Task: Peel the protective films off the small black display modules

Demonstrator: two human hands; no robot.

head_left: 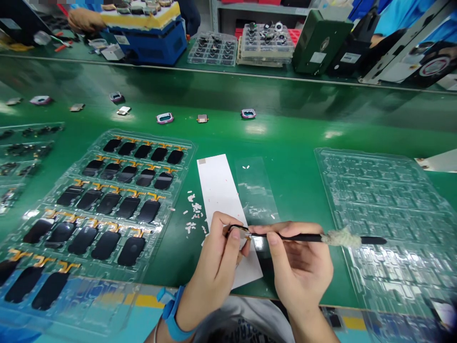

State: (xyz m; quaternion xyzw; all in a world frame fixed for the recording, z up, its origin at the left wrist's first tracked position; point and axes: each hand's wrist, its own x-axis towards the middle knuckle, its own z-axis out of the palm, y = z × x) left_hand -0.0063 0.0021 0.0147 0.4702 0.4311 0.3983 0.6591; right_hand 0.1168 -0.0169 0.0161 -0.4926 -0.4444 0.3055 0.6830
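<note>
Hiding small metal part (244, 233): hands (214, 269)

Slim black pick (296, 237) — frayed off-white fibre tuft (341, 237) around its shaft — gripped in right hand (300, 269), tip against small gold-edged component (238, 232) pinched in left hand (214, 257).

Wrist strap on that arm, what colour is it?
The wrist strap is bright blue, seen in the head view.

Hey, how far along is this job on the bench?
Done so far: white scraps lie beside the white sheet. In hand: the left hand pinches a small part while the right hand works it with a black pick. Left: the tray of dark panels looks full, and the clear tray on the right holds none.
</note>
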